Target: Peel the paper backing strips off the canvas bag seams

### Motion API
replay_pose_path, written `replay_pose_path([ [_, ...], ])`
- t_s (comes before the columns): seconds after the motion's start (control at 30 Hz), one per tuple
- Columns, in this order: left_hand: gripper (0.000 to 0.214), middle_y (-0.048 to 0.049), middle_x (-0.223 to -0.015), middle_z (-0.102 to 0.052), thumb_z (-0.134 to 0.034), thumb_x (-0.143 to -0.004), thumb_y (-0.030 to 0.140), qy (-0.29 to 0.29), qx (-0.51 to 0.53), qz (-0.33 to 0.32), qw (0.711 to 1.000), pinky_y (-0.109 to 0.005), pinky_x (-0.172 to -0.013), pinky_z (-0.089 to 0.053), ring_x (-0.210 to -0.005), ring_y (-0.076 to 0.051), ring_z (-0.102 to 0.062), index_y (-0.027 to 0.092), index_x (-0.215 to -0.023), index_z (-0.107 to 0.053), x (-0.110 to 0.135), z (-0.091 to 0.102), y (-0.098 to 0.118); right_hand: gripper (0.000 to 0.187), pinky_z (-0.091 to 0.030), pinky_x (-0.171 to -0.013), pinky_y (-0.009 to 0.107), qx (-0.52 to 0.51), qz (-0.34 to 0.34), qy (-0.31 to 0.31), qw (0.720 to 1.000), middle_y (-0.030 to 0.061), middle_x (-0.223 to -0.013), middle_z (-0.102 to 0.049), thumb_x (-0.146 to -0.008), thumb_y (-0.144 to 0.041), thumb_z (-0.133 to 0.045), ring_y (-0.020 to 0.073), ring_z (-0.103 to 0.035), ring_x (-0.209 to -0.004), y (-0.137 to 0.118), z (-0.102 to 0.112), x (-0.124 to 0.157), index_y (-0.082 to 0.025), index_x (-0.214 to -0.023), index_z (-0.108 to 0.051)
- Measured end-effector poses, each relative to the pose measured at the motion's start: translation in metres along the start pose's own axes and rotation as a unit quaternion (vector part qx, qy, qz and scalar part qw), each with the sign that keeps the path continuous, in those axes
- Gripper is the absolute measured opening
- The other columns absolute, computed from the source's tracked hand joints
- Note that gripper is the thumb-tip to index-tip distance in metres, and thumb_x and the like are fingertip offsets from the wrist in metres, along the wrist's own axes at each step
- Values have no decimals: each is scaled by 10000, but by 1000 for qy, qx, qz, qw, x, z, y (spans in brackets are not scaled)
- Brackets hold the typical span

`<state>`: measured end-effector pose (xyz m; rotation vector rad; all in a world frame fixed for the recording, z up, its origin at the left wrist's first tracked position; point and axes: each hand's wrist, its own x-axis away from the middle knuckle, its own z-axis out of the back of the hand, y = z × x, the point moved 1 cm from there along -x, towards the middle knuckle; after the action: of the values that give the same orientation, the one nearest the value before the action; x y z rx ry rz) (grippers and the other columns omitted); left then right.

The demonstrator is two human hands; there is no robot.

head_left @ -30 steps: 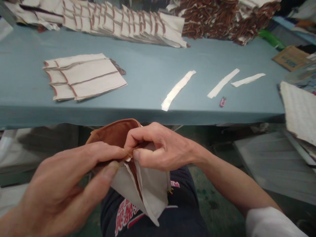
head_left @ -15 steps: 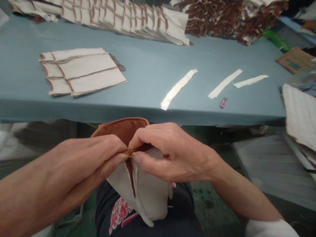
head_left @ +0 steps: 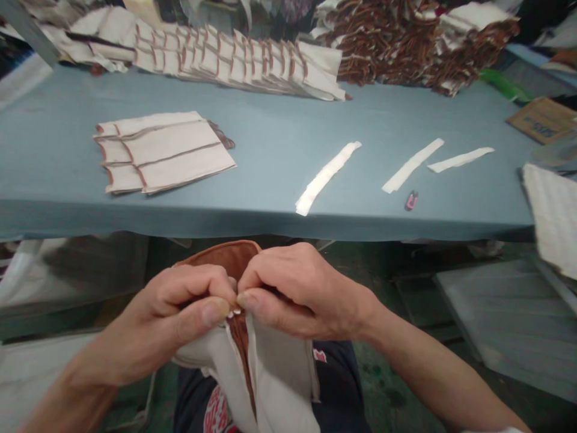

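Observation:
Below the table's front edge, over my lap, I hold a cream cloth pouch [head_left: 274, 373] with a brown lining [head_left: 225, 258] and a brown seam down its middle. My left hand [head_left: 180, 313] pinches the pouch's upper edge between thumb and fingers. Right beside it, thumb tip to thumb tip, my right hand [head_left: 293, 288] pinches the same edge. Both hands are closed on the cloth. The brown lining rises behind my knuckles.
A blue-grey table [head_left: 270, 138] stretches ahead. A small stack of finished pouches [head_left: 162, 150] lies at left, a long fanned row [head_left: 234, 60] at the back, a brown-trimmed heap [head_left: 406, 42] at back right. Three white strips [head_left: 327, 168] and a small pink object [head_left: 410, 200] lie near the front edge.
Both hands have drawn closer together and nearer my body, still pinching the pouch's edge. The view has tilted slightly, so the table sits lower in the picture.

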<state>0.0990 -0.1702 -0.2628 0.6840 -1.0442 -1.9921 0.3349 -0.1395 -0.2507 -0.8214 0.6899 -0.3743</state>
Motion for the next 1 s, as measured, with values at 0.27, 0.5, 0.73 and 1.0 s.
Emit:
replay_pose_path([
  [0.27,394,63,-640,-653,-577,-1131,326,12,-93,-36,995,-231,-540,-386,-549,-102,-574,216,-758,-643,10,-11,-15,302,-488,-737,284,113,-24,-25,993,58,-906,-802,-1201,-333,-464,164,-720,-790,21,-16,30,-199,-1001,-646],
  [0.5,507,88,-560,-456,-614,-1147,391,56,-168,-128,976,-293,-536,-288,-490,-108,-398,228,-679,-508,11,-2,-16,240,-486,-752,290,124,-5,-31,992,57,-902,-801,-1173,-252,-476,168,-718,-789,10,-8,30,-192,-1020,-650],
  [0.73,335,77,-772,-688,-504,-1184,362,-54,-78,-81,992,-213,-641,-427,-661,-113,-631,259,-908,-664,-1,8,12,271,-465,-753,294,174,21,-27,984,45,-873,-783,-1181,-261,-484,166,-688,-778,-10,2,24,-188,-988,-659],
  [1.0,370,94,-681,-586,-555,-1185,331,-88,-110,-127,982,-229,-564,-365,-567,-86,-550,239,-832,-617,-18,11,28,259,-434,-734,297,140,11,-80,987,22,-836,-702,-1181,-237,-472,171,-604,-758,-18,18,16,-188,-998,-649],
])
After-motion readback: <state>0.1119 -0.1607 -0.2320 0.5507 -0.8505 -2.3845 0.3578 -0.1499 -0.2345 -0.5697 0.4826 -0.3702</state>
